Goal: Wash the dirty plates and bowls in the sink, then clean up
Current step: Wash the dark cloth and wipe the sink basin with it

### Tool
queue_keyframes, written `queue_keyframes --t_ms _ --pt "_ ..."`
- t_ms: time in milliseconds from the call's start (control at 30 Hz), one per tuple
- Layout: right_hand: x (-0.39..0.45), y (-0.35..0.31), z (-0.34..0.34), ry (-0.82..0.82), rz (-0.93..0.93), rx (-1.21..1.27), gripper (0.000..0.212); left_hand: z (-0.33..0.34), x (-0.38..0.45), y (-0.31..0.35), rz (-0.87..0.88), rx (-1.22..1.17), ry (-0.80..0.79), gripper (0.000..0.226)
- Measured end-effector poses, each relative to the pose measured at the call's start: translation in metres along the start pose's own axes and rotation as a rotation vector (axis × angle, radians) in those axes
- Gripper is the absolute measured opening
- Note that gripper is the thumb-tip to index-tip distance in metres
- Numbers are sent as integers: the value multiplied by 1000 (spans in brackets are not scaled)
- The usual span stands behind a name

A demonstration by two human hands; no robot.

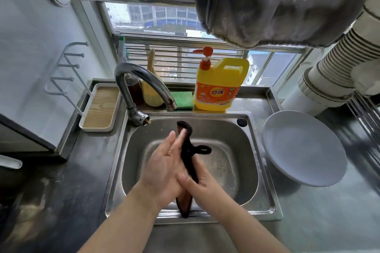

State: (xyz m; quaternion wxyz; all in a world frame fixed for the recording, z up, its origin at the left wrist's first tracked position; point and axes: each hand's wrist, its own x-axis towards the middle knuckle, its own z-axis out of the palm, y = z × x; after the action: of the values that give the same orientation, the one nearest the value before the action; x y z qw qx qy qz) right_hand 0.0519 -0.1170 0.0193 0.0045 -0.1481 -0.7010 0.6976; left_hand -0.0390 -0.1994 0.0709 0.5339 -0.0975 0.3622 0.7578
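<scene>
Sink (249, 172), steel, centre of the frame, basin holding no dishes. Over it, both hands: left hand (164, 167) with fingers straight, palm pressed flat against a dark cloth (188, 158); right hand (198, 179) on the other side of the cloth, fingers lying along it, the cloth sandwiched between the two palms and hanging down to the sink's near rim. Plate (304, 148), white, lying on the tabletop (318, 222) at right of the sink. Faucet (141, 86), curved, upper left of the basin. Yellow detergent bottle (220, 86) with orange pump behind the sink, green sponge (182, 99) just beside it. Wood-lined tray (100, 107) at left.
</scene>
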Motion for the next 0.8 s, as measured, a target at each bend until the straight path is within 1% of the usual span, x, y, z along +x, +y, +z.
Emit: queue_keyframes --t_ms 33,100,133,167,200,233,267,300,333,367,400,433,467,500,533,567,633,700,767,800 --pt "-1 1 1 20 11 54 54 0 0 0 1 32 -11 61" --pt "0 0 1 141 30 75 36 -2 -1 5 2 100 -44 64" --pt "2 -2 0 209 53 100 29 -3 0 7 4 130 -64 61" --pt "5 -6 -3 261 84 181 29 -5 1 8 20 171 -56 56" --pt "7 -10 -8 293 137 342 30 -8 5 8 69 249 5 49" --pt "10 -13 -14 311 204 529 30 -14 9 8 148 369 120 42" --pt "10 -18 -20 310 263 686 33 -20 12 9 238 520 267 37" --pt "9 -23 -27 291 314 794 40 -27 13 10 302 665 380 34" --pt "7 -27 -32 265 358 848 47 -31 13 11 299 775 413 36" --pt "5 -28 -37 229 386 876 52 -34 14 10 228 843 389 41" --pt "4 -29 -39 192 392 892 54 -36 15 8 141 857 333 43" --pt "4 -29 -40 176 385 891 53 -36 17 6 93 820 287 39" --pt "3 -29 -40 171 367 886 48 -35 18 4 104 754 257 30" --pt "4 -25 -42 189 343 871 43 -33 20 3 153 676 246 20" --pt "4 -23 -43 223 315 840 37 -33 22 3 200 607 251 13" --pt "4 -22 -44 256 289 798 37 -33 24 4 225 560 260 12" --pt "3 -20 -46 300 261 714 44 -38 26 8 256 517 265 12" --pt "4 -19 -48 383 252 606 54 -43 28 10 302 532 254 16" --pt "7 -16 -49 504 274 497 74 -45 26 12 310 574 183 31" --pt "8 -12 -51 547 294 433 87 -47 25 11 296 651 127 42"
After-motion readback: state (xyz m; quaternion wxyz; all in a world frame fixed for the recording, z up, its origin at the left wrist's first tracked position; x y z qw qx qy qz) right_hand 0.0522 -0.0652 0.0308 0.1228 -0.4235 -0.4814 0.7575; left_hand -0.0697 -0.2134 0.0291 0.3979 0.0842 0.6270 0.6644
